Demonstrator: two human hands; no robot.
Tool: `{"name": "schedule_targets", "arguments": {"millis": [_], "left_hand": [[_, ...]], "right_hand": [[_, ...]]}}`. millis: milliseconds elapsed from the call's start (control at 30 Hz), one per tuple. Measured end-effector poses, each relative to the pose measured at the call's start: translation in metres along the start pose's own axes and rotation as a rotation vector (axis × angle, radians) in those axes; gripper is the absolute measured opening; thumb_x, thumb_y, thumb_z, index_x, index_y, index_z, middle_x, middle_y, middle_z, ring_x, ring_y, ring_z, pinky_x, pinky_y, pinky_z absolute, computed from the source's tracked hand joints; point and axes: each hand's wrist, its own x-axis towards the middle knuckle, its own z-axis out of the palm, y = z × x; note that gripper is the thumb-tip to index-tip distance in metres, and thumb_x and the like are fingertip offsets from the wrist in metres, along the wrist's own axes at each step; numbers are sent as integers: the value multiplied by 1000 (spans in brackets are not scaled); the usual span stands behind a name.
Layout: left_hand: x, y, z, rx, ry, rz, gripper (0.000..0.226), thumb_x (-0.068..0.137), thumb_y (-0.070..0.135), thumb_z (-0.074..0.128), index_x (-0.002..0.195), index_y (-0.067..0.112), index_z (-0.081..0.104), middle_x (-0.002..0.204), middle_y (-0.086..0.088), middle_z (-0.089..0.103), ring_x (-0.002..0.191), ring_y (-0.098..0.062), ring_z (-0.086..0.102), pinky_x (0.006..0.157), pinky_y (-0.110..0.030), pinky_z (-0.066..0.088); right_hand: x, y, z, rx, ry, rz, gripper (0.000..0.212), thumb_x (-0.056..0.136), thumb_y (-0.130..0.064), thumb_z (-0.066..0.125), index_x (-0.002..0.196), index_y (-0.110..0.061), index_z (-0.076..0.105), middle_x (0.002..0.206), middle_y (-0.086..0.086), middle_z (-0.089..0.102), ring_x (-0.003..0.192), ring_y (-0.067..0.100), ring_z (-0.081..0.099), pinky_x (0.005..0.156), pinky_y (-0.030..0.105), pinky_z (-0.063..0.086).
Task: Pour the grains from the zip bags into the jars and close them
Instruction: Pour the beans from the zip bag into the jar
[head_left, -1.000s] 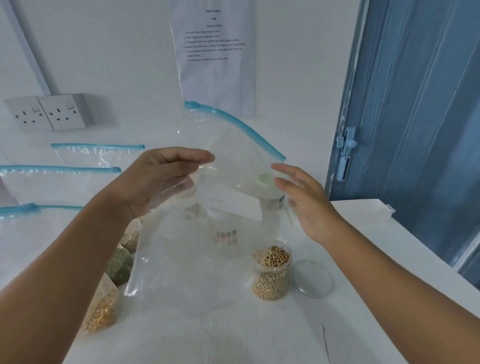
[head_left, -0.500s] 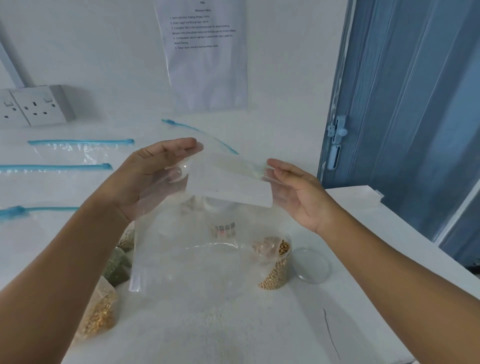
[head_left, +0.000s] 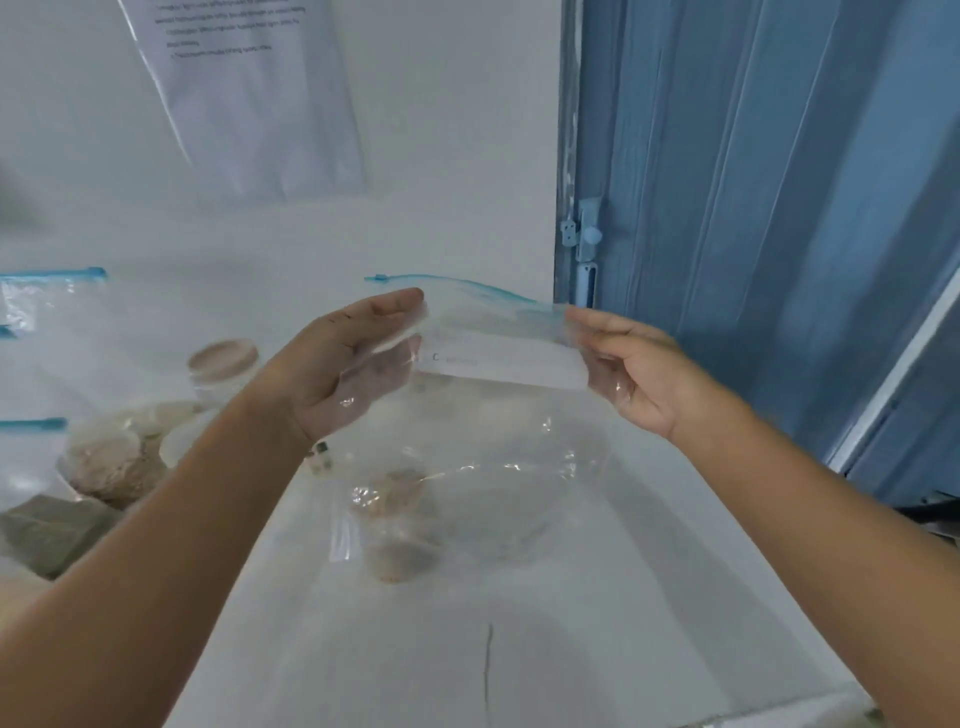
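White matte tabletop (head_left: 571, 649) with a thin dark crack line near the front edge, white wall behind, blue ribbed folding door (head_left: 779, 208) on the right with a pale plastic latch. Laminated printed sheet (head_left: 249, 93) on the wall, text too blurred to read. Left hand (head_left: 353, 364) and right hand (head_left: 634, 374) hold an empty clear zip bag (head_left: 483, 426) stretched between them above the table; each pinches a top corner, thumb against fingers. Film is thin, glossy and wrinkled, with a white label strip and a blue zip track along the upper edge. Through the bag: an open clear round jar (head_left: 400, 540) filled with tan round grains, standing on the table, outline smeared by motion blur. Left of the arms: lumpy filled bags (head_left: 104, 462) of beige and grey-green grains, and a capped jar (head_left: 223, 364) with a pale round lid. More blue-zipped bags (head_left: 47, 291) at the far left edge.
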Motion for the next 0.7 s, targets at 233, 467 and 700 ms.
{"name": "schedule_targets", "arguments": {"millis": [233,467,700], "left_hand": [[33,-67,120,-250,68,-260,18,102,2,58,110,6,73,110,-9,67,68,-15,71,57,-25,62],[67,-150,121,-121,59,-383,37,101,-8,52,128,12,67,142,-5,60,85,-22,71,66,-36,64],[78,-207,97,126,83,-438,36,96,-15,57,126,4,66,121,-14,63,77,-20,71,69,-27,63]], "right_hand": [[25,-53,-132,-297,143,220,23,101,4,58,109,-8,75,109,13,77,80,19,76,64,33,66],[49,-23,-193,-462,170,311,23,97,1,66,109,-15,78,109,11,78,85,25,75,68,34,64],[51,35,-207,-825,118,283,40,98,-1,57,127,-24,70,96,3,73,59,11,65,54,20,52]]}}
